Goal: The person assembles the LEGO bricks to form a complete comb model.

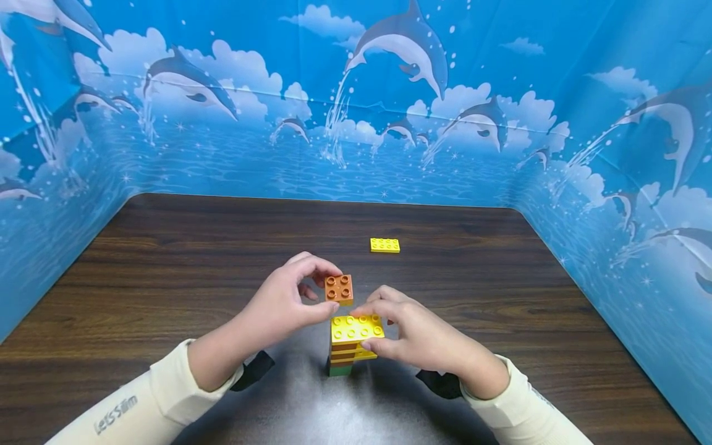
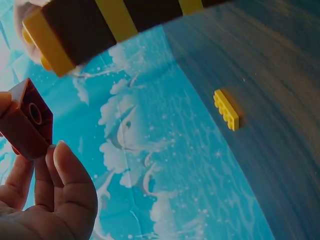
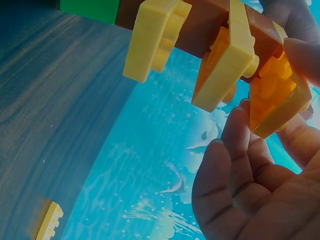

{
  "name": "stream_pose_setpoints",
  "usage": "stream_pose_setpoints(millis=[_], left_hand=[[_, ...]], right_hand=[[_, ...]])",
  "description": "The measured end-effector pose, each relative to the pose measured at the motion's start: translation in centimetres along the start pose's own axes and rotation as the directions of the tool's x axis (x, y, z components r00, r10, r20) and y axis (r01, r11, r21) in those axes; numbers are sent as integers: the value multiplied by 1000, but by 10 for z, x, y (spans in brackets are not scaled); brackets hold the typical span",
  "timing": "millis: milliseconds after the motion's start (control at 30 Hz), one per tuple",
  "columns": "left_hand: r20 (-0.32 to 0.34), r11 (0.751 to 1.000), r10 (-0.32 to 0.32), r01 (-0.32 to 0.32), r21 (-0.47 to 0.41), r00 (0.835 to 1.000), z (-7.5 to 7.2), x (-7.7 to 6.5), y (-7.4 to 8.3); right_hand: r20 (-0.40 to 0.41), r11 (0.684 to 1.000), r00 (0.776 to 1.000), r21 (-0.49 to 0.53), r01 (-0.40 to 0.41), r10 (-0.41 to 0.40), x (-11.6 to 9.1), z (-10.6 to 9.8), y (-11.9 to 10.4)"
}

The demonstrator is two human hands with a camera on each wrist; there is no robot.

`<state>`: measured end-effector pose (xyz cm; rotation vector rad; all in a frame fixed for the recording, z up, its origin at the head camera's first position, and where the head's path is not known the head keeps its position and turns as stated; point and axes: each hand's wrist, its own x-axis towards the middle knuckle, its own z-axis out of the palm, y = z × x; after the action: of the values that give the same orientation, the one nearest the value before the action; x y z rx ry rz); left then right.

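Dark wood-grain table (image 1: 167,266). Left hand (image 1: 297,290) pinches brown block (image 1: 339,290); right hand (image 1: 408,327) pinches top yellow plate (image 1: 345,332) on tower (image 1: 342,349), near centre. Done: green base (image 1: 340,371), three brown-yellow layers (image 3: 202,25). Apparently left over: loose yellow brick (image 1: 385,246), far side; brown block, just beyond tower. Left sleeve (image 1: 167,389) lettering (image 1: 115,413), seemingly "Let's Slim"; right sleeve (image 1: 517,402) print unreadable.

Left forearm (image 1: 139,405) slants up from the lower left, left hand (image 1: 292,293) pinches between thumb and fingertips; right forearm (image 1: 523,408) slants up from the lower right, right hand (image 1: 411,324) sits near the left, slightly lower, thumb and index finger pinch, other fingers bend
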<state>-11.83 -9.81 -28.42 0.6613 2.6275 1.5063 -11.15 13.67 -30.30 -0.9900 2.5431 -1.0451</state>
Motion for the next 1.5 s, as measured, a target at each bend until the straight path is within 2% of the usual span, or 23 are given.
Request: stream_pose_setpoints(millis=[467,700,1200,1500], left_hand=[[45,1000,6,-5,-25,999,9,-16,0],[56,999,19,-17,-32,998,14,-19,-2],[83,997,67,-68,19,994,15,-22,-2],[96,997,60,-64,33,994,14,-22,-2]], right_hand=[[10,1000,1000,-14,-13,13,0,0,-2],[13,1000,1000,-7,-16,16,-1,0,-2],[15,1000,1000,-30,-5,6,-1,-2,-3],[16,999,1000,-39,-15,16,-1,-2,-4]])
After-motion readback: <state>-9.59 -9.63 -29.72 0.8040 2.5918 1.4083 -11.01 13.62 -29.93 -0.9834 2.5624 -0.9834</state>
